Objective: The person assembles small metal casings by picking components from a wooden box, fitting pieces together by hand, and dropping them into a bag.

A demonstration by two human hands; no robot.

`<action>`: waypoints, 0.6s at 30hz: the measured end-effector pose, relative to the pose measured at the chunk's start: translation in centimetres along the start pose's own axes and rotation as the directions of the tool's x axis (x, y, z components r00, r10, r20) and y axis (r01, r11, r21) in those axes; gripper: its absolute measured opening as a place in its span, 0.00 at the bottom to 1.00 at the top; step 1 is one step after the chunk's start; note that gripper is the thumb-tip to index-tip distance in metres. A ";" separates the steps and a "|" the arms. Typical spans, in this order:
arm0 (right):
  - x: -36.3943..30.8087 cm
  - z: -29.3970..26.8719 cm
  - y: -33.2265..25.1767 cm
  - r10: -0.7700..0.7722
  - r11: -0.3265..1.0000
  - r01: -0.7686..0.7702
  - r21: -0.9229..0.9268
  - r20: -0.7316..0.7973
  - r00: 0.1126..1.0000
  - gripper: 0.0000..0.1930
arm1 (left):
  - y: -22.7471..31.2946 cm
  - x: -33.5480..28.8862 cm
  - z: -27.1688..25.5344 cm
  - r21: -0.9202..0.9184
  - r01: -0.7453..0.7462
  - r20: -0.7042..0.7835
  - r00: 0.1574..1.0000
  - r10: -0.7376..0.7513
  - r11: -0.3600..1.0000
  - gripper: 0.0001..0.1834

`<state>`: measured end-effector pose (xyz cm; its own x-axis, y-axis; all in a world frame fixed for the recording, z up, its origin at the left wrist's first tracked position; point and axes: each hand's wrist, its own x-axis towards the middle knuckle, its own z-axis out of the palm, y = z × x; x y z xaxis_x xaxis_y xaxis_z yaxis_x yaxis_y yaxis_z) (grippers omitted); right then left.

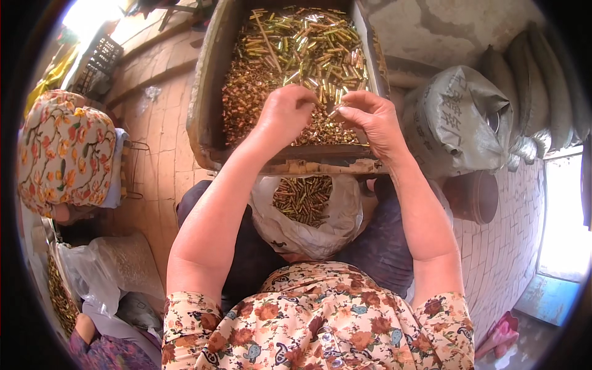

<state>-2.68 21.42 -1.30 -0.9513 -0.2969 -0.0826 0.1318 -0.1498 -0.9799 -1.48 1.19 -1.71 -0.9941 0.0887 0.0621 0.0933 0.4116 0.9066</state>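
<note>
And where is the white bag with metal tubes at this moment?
In the head view, the white bag sits just below centre, between the person's legs, by the near edge of the large tray.

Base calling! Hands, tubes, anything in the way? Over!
Left hand over tray, grip unclear. Right hand beside it, apparently pinching a tube. Loose tubes underneath. Stick lies on them, beyond the hands.

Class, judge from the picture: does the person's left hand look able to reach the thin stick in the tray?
Probably yes. The left hand is over the same tray, and the thin stick lies on top of the metal pieces beyond it, with nothing visible blocking the way.
</note>
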 end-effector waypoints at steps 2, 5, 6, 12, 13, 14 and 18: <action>-0.4 0.4 -0.3 0.011 0.998 -0.010 0.060 -0.017 1.000 0.08 | 1.0 -0.5 -0.5 -0.200 0.072 0.008 0.997 -0.072 0.977 0.07; -0.7 1.0 -0.5 0.018 0.992 -0.013 0.128 -0.041 0.999 0.07 | 1.1 -1.0 -1.0 -0.497 0.146 0.038 0.989 -0.146 0.855 0.06; -0.8 1.1 -0.6 0.014 0.991 -0.007 0.137 -0.051 0.999 0.07 | 0.9 -1.2 -1.0 -0.569 0.138 0.045 0.990 -0.137 0.811 0.06; -0.6 2.2 -0.2 0.009 0.981 0.008 0.193 -0.085 0.996 0.04 | 1.3 -1.7 -1.1 -0.738 0.136 0.066 0.989 -0.130 0.661 0.07; -0.6 2.2 -0.2 0.006 0.981 0.010 0.193 -0.084 0.996 0.04 | 1.2 -1.6 -1.1 -0.748 0.139 0.073 0.989 -0.128 0.648 0.07; -0.5 2.3 -0.2 0.027 0.975 -0.009 0.220 -0.077 0.997 0.04 | 1.1 -1.7 -0.9 -0.743 0.134 0.064 0.990 -0.129 0.655 0.06; -0.4 2.4 -0.3 0.027 0.973 -0.019 0.230 -0.031 0.999 0.05 | 1.2 -1.6 -1.0 -0.731 0.129 0.035 0.988 -0.152 0.670 0.06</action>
<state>-1.69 19.28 -0.54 -0.9557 -0.2710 -0.1149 0.2106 -0.3567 -0.9102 0.21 0.61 -0.30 -0.9942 0.0571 -0.0913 -0.1061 -0.3753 0.9208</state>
